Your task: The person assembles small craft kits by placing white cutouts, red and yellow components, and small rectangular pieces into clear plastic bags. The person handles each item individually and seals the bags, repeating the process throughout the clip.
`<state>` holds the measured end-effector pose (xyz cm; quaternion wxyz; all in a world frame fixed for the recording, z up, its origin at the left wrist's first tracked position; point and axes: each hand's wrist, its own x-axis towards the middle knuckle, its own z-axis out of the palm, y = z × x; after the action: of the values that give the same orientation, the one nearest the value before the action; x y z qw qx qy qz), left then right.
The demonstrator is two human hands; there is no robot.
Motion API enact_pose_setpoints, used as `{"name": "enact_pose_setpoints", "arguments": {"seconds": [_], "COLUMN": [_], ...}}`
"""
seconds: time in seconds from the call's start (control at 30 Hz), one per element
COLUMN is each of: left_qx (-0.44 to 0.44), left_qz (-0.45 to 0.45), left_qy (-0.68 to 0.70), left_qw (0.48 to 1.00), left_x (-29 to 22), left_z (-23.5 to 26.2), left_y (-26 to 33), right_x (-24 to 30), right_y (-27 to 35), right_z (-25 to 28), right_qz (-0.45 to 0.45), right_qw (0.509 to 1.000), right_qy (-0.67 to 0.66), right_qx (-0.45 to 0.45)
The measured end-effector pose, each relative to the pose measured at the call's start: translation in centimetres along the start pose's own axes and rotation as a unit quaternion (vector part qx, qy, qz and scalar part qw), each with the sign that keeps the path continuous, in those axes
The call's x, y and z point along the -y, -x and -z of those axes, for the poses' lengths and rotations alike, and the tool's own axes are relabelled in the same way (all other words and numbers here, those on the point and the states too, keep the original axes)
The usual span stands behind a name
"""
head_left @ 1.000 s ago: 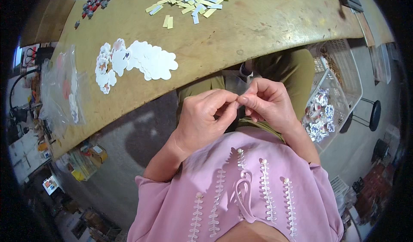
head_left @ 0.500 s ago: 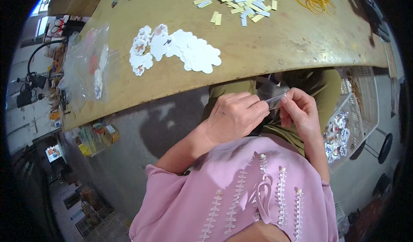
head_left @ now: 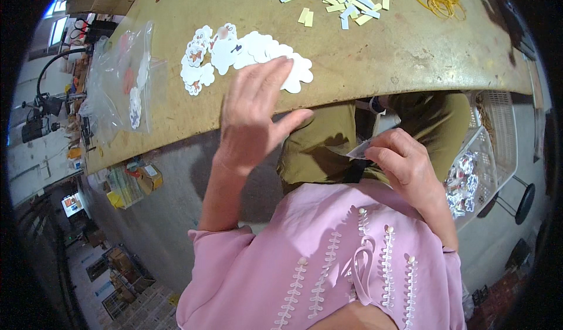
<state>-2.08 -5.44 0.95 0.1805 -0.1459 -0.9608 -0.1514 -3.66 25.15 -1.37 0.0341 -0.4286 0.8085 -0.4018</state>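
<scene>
"The left hand (head_left: 249, 110) has moved over white cutouts (head_left: 300, 72) on the table (head_left: 363, 54), thumb spread wide; contact is hard to tell."
"The right hand (head_left: 402, 160)?"
"Pinching a clear bag (head_left: 357, 150) above the lap (head_left: 322, 127)."

Left hand (head_left: 252, 110): now parted from the right; a second ago I had the two meeting fingertip to fingertip over the lap. Moved forward over the near edge of the desk (head_left: 375, 66), above the white cut-outs (head_left: 301, 75); contact cannot be confirmed.
Left fingers (head_left: 272, 75): released from their pinch, now extended, thumb spread away.
Clear bag (head_left: 358, 150): half a second ago stretched between both hands; now gripped by the right hand (head_left: 402, 157) alone.
Right hand: shifted lower, nearer the body.
</scene>
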Motion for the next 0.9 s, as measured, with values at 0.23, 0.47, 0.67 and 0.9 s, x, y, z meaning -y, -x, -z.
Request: {"name": "enact_pose_setpoints", "arguments": {"seconds": [0.23,0.47,0.67,0.9], "left_qx": [0.015,0.043,0.044,-0.047], "left_qz": [0.003,0.047,0.066,0.004], "left_qy": [0.060,0.105,0.174,-0.022], "left_qw": [0.998,0.992,0.981,0.999], "left_x": [1.1,0.7,2.2,0.3], "left_z": [-0.8,-1.0,-0.8,-2.0], "left_y": [1.2,1.1,1.3,2.0], "right_x": [-0.5,-0.6,-0.5,-0.6], "right_y": [0.7,0.5,0.7,0.3], "right_z": [-0.8,-1.3,-1.6,-1.3], "right_qz": [-0.024,-0.005,-0.005,0.004], "right_qw": [0.999,0.999,0.999,0.997], "right_qy": [-0.015,-0.018,-0.008,0.009], "right_qx": [-0.020,-0.033,-0.035,-0.072]}}
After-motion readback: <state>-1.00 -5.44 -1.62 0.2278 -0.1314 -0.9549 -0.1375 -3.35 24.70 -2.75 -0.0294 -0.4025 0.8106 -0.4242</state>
